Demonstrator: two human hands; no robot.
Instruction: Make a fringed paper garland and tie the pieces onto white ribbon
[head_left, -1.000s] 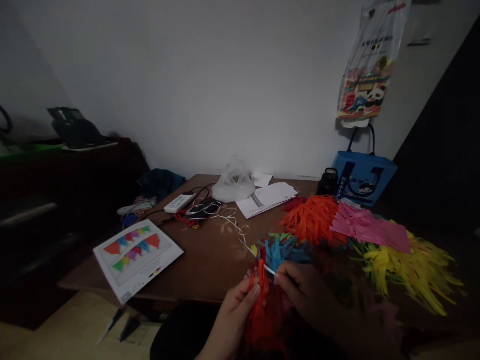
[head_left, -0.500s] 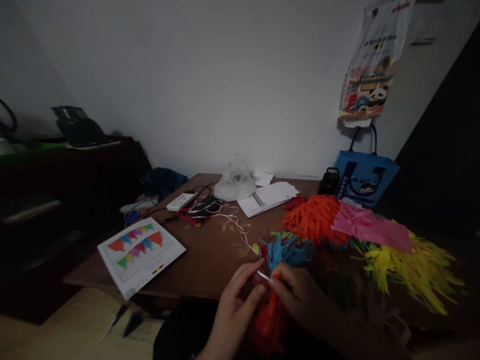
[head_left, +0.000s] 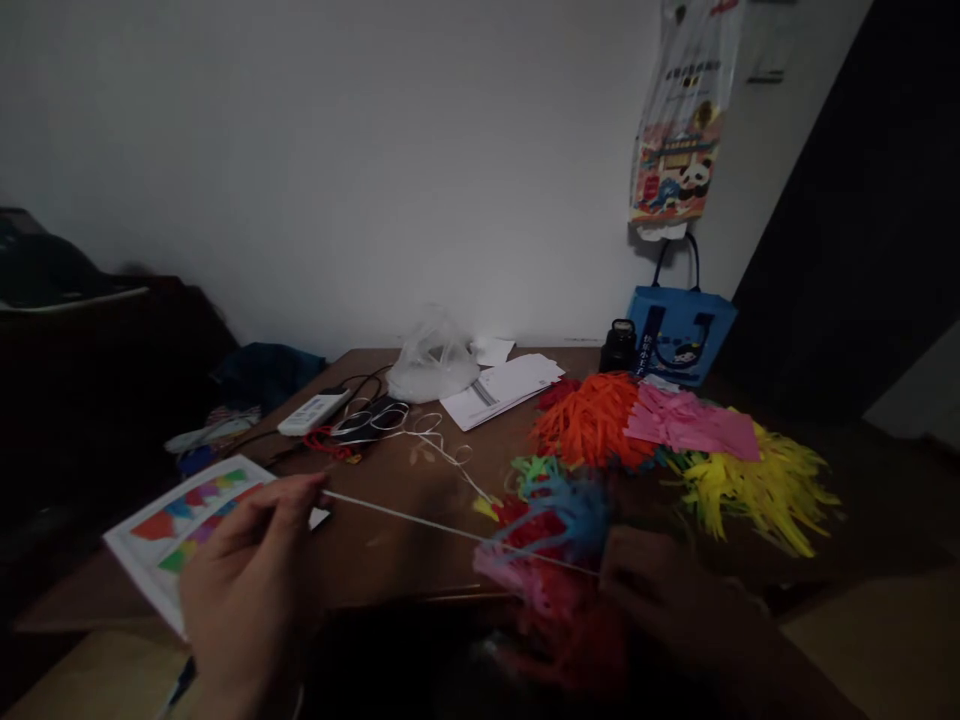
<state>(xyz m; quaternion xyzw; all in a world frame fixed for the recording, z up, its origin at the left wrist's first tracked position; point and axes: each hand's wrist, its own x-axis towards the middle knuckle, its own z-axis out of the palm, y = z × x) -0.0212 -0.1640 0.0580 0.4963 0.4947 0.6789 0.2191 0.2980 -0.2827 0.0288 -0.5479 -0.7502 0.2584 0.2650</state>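
A white ribbon stretches taut between my two hands across the front of the table. On the left, my left hand pinches one end between thumb and fingertips, in front of the printed sheet. At the other end my right hand, dark and blurred, is closed on the ribbon. Beside it hang red and pink paper tassels, smeared by motion. Blue tissue strips and green strips lie just behind them. Whether the right hand also holds a tassel is unclear.
Orange fringe, pink paper and yellow fringe lie at the right. Behind stand a black bottle and a blue bag. A plastic bag, white papers, a power strip and a printed sheet lie around.
My hands were close together on the white ribbon; now they are far apart, the left one moved left and the ribbon drawn straight. The view has turned right.
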